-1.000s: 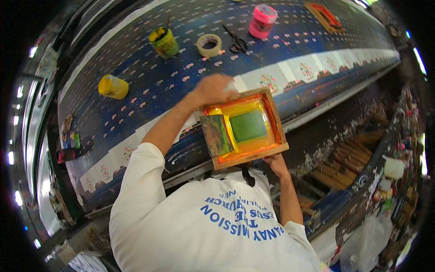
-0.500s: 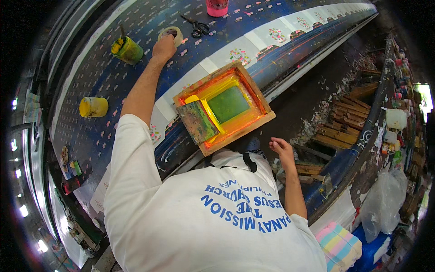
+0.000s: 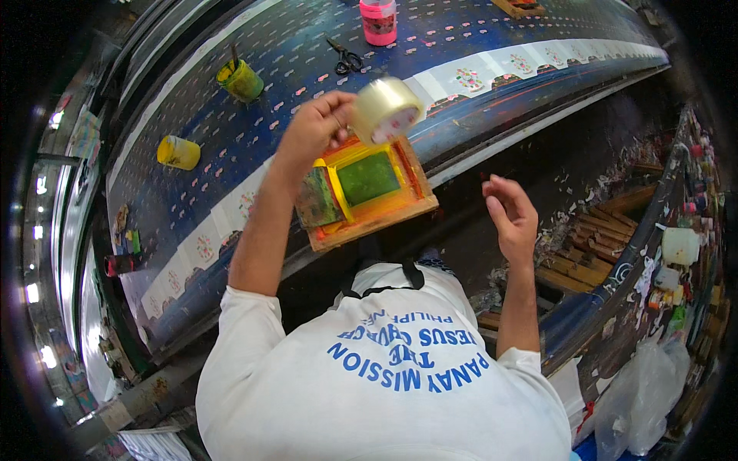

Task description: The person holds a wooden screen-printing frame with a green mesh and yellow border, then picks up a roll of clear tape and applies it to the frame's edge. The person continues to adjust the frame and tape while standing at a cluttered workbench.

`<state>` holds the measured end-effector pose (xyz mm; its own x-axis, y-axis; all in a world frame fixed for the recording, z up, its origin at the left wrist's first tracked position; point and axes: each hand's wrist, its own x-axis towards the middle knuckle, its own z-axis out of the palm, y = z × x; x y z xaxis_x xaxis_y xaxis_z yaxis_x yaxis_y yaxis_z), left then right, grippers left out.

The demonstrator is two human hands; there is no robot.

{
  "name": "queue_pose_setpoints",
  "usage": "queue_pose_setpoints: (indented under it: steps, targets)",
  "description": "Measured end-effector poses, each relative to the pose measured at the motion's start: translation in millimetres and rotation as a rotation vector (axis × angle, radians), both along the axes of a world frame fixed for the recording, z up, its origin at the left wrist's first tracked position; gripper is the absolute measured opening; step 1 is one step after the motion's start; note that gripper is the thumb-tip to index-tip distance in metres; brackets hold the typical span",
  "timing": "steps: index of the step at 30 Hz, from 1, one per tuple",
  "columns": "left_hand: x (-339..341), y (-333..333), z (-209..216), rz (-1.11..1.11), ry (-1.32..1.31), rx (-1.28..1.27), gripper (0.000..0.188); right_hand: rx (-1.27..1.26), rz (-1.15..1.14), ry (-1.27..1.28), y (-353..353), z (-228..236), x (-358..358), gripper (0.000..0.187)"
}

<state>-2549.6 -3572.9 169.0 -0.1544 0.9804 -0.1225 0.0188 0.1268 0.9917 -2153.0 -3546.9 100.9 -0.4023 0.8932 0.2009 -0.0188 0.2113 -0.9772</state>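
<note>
Right of left hand (image 3: 317, 125), tape roll (image 3: 386, 110) (gripped)

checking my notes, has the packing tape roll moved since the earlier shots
Yes: the packing tape roll lay on the table left of the black scissors; now the left hand has it raised, right of and below the scissors in view.

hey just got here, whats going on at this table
A person in a white shirt has a roll of clear tape in the left hand, raised by a paint-smeared wooden frame at the near edge of the long table. The right hand is off to the side, loosely curled, with nothing visible in it. Scissors and paint containers stand farther back.
</note>
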Motion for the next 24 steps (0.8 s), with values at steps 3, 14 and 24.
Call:
queue_pose_setpoints:
  steps: [3,14,24]
  targets:
    - [62,-39,-6,-0.09,-0.121,-0.002,0.026,0.134,0.208,0.118,27,31,-15,0.061]
    - [172,-111,-57,0.013,-0.564,0.265,0.066,-0.153,0.578,0.243,19,45,-10,0.092]
    - [223,-112,-68,0.366,-0.228,0.196,0.061,0.101,0.63,0.109,2,52,-12,0.099]
